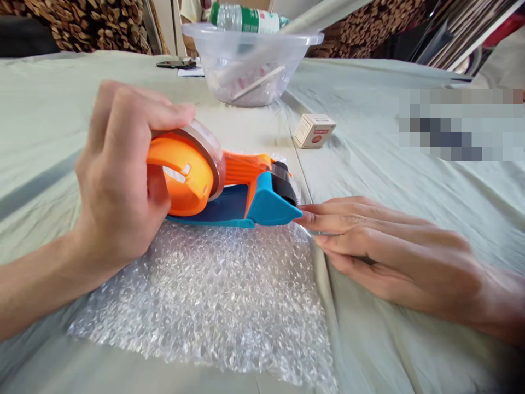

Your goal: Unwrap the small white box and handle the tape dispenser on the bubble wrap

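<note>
My left hand [123, 169] is wrapped round the orange tape roll end of an orange and blue tape dispenser [270, 197]. The dispenser lies low over the far part of a sheet of bubble wrap [213, 301], its black roller and cutting edge facing right. My right hand [389, 246] rests flat at the right edge of the wrap, fingers stretched out. Its fingertips meet the dispenser's blue tip. Whether a strip of tape runs under those fingertips cannot be made out.
A small white box [314, 131] stands beyond the dispenser. Farther back is a clear plastic basin [254, 71] with a green-labelled bottle [250, 19] on top. A dark phone [176, 64] lies left of the basin. A pale cloth [53, 98] covers the table.
</note>
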`<state>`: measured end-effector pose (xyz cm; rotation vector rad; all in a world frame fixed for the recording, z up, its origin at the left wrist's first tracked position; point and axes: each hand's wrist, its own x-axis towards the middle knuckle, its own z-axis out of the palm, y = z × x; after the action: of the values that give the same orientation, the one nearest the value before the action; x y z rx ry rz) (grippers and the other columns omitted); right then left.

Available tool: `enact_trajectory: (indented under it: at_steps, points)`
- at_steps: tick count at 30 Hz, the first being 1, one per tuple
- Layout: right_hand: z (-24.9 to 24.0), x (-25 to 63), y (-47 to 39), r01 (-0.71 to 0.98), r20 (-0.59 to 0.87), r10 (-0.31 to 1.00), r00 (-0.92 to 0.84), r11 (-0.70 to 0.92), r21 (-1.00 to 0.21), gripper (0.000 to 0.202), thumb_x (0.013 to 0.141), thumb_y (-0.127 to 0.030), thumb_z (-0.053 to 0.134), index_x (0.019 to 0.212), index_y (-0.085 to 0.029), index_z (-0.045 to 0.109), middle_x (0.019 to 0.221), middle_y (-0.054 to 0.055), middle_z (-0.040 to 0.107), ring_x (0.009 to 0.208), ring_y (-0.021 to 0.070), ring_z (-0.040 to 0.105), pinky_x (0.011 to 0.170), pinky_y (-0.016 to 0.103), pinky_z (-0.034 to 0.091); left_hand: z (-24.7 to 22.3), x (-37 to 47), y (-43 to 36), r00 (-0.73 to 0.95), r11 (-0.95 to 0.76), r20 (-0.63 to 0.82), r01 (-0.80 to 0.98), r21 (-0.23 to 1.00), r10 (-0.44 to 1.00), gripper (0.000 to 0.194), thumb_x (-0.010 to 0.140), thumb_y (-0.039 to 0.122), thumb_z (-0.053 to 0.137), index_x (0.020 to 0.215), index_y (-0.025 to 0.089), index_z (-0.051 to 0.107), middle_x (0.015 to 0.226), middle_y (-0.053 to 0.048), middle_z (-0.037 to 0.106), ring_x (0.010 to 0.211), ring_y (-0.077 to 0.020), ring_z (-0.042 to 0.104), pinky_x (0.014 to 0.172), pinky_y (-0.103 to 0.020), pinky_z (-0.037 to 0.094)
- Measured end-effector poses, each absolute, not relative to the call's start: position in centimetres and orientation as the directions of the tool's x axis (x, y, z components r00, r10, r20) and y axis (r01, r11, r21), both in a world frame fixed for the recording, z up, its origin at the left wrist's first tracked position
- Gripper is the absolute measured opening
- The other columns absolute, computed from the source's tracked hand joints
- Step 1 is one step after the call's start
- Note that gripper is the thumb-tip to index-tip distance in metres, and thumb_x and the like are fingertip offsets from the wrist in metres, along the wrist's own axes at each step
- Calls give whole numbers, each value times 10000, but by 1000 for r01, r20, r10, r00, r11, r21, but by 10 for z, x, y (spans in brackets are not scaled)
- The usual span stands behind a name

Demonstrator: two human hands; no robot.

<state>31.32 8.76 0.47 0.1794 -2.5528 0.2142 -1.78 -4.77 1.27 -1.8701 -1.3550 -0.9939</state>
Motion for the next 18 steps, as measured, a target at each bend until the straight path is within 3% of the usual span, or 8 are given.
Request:
enact_trajectory:
  at_steps: [5, 8, 14, 16, 18]
  points:
    - [2, 312, 92, -169, 529, -49, -847, 969, -181, 339, 977, 68, 669, 1140, -229, 692, 1559, 82, 756, 1412, 248, 770, 1225, 375, 673, 11, -12, -48, 177, -270, 846, 962, -40, 504, 652, 882, 71, 447, 1471, 251, 661, 1293, -75, 701, 1270, -327, 725, 1213, -667, 538]
    - [4, 311, 93, -195, 505, -72, -860, 961, -194, 310, 978, 68, 661, 1114, -209, 687, 1493, 121, 792, 1435, 254, 754, 1232, 351, 657, 10, -13, -49, 168, -306, 856, 952, -11, 490, 608, 896, 81, 470, 1448, 250, 664, 1331, -76, 707, 1279, -314, 724, 1150, -616, 610]
    - [11, 306, 89, -185, 412, -78, -908, 956, -227, 290, 1064, 22, 551, 1204, -200, 673, 1565, 136, 744, 1481, 181, 711, 1250, 293, 610, 10, -21, -47, 104, -243, 845, 970, 32, 524, 721, 847, 51, 461, 1514, 272, 626, 1356, -47, 708, 1386, -338, 702, 1131, -611, 624]
    - [10, 307, 87, -169, 458, -50, -887, 960, -222, 274, 1064, 26, 561, 1159, -210, 665, 1542, 129, 759, 1442, 168, 739, 1230, 256, 618, 11, -22, -46, 165, -251, 836, 967, -34, 523, 686, 878, 34, 422, 1492, 236, 650, 1345, -68, 707, 1348, -342, 709, 1120, -635, 610]
    - [9, 310, 86, -123, 494, 9, -869, 965, -234, 302, 1047, 38, 580, 1153, -232, 667, 1521, 101, 774, 1351, 172, 797, 1116, 237, 691, 10, -22, -46, 105, -277, 846, 959, 53, 522, 648, 889, 21, 423, 1451, 219, 679, 1343, -71, 706, 1371, -356, 694, 1156, -658, 580]
